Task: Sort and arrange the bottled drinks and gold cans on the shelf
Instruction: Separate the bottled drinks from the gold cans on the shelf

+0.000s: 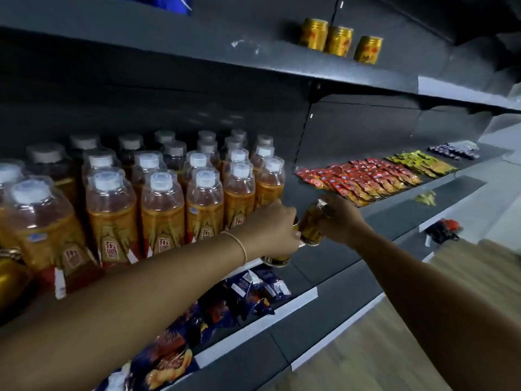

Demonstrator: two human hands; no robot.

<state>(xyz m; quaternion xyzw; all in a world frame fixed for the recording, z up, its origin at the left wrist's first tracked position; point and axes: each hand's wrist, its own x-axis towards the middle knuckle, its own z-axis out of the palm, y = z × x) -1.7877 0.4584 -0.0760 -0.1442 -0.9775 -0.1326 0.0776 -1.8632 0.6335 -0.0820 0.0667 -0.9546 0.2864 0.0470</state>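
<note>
Rows of orange bottled drinks [163,213] with white caps fill the left of the middle shelf [375,213]. Just right of the front row, my left hand [275,231] grips a gold can [277,260] whose base shows below my fingers. My right hand [342,218] holds a second gold can [310,225], tilted, right beside the first. Three gold cans [339,40] stand in a line on the top shelf [310,67]. Another gold can [10,273] shows at the far left edge.
Red snack packets [358,177], yellow packets [420,162] and dark packets [454,152] lie flat along the right of the middle shelf. Blue snack bags [253,292] fill the lower shelf. A red-and-black object [442,230] lies further right. Wooden floor [366,348] lies below.
</note>
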